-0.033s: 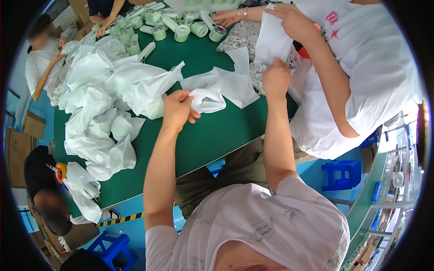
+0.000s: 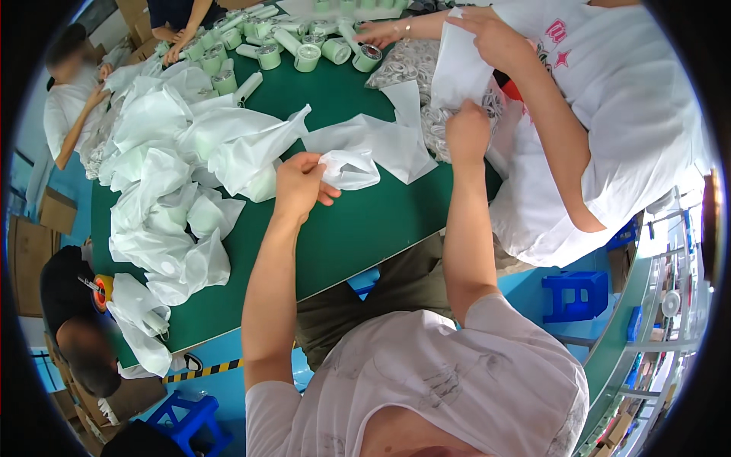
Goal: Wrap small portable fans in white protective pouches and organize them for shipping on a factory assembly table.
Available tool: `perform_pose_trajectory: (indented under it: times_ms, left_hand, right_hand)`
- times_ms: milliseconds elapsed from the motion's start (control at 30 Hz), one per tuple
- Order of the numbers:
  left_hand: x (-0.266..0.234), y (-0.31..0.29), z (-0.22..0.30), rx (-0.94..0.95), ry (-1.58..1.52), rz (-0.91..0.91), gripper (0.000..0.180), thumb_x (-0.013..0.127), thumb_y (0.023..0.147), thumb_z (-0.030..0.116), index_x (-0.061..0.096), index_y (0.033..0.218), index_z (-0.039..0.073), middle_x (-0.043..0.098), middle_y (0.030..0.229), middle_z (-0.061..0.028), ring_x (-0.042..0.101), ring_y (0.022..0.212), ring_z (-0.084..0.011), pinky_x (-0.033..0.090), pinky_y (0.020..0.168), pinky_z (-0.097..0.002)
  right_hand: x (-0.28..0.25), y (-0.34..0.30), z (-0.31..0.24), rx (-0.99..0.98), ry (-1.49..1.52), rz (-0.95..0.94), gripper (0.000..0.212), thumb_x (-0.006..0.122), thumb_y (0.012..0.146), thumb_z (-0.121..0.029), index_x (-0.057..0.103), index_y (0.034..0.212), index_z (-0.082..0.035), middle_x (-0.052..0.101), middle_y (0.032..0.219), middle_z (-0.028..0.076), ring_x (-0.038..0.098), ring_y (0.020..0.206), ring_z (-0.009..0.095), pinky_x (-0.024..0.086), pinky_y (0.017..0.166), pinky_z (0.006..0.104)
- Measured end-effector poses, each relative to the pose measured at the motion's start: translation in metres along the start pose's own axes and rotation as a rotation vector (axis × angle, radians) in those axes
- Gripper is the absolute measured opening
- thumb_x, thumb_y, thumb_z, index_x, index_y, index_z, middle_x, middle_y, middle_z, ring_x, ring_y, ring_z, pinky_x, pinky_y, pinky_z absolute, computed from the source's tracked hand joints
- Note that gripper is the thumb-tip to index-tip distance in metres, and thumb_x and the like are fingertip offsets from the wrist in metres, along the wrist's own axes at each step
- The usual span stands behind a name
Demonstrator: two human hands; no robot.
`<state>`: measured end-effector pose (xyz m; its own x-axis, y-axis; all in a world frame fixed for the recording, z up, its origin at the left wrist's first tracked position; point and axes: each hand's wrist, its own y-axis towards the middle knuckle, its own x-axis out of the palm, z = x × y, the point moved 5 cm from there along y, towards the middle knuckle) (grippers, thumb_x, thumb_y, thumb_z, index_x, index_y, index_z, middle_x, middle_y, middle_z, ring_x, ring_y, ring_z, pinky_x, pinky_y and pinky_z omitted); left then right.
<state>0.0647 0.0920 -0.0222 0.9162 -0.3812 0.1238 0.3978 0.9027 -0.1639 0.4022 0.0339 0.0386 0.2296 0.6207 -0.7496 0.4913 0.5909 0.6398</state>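
Bag point(image 2: 356, 171), white, open-mouthed and seemingly empty, is pinched in the left hand point(image 2: 298, 188) over the desk point(image 2: 365, 232) in the head view; the right hand point(image 2: 467, 131) curls near coiled cords point(image 2: 434, 129), its hold unclear. Apparently filled bags point(image 2: 164, 171) heap at left; unbagged green devices point(image 2: 307, 58) lie beyond.

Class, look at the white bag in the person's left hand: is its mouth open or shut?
Open, it appears: the white bag shows parted edges around a gap beside the left hand. Its contents cannot be told.
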Motion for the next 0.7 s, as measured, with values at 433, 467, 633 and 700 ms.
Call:
perform_pose_trajectory:
  times_ms: [433, 467, 633, 700]
  left_hand:
    - [0.001, 0.005, -0.010, 0.358, 0.563, 0.114, 0.026, 0.077, 0.081, 0.013, 0.073, 0.103, 0.001, 0.073, 0.086, -0.0097, 0.071, 0.074, -0.0193, 0.056, 0.065, -0.0319]
    - [0.001, 0.004, -0.010, 0.372, 0.605, 0.156, 0.024, 0.078, 0.078, 0.015, 0.075, 0.098, 0.003, 0.074, 0.089, -0.0133, 0.072, 0.078, -0.0264, 0.057, 0.071, -0.0365]
    - [0.000, -0.002, -0.005, 0.342, 0.674, 0.228, 0.019, 0.075, 0.077, 0.019, 0.077, 0.090, 0.005, 0.074, 0.085, -0.0165, 0.071, 0.079, -0.0359, 0.058, 0.075, -0.0417]
    - [0.001, -0.001, -0.006, 0.384, 0.700, 0.240, 0.022, 0.076, 0.079, 0.022, 0.077, 0.090, 0.004, 0.073, 0.076, -0.0143, 0.071, 0.070, -0.0295, 0.056, 0.070, -0.0376]
  right_hand:
    - [0.030, 0.052, 0.033, -0.135, -0.120, -0.479, 0.019, 0.071, 0.081, -0.019, 0.078, 0.094, -0.007, 0.074, 0.098, 0.021, 0.070, 0.093, 0.040, 0.055, 0.084, 0.0487]
    - [0.024, 0.045, 0.031, -0.150, -0.124, -0.386, 0.021, 0.071, 0.081, -0.020, 0.077, 0.095, -0.006, 0.073, 0.097, 0.021, 0.070, 0.093, 0.040, 0.055, 0.083, 0.0485]
    - [-0.017, 0.013, 0.000, -0.100, -0.038, -0.034, 0.019, 0.073, 0.082, -0.019, 0.076, 0.090, -0.002, 0.073, 0.096, 0.019, 0.069, 0.090, 0.039, 0.055, 0.081, 0.0481]
    - [-0.045, -0.001, -0.015, -0.350, 0.090, 0.424, 0.018, 0.078, 0.082, -0.017, 0.074, 0.092, -0.003, 0.073, 0.093, 0.017, 0.067, 0.087, 0.038, 0.055, 0.079, 0.0475]
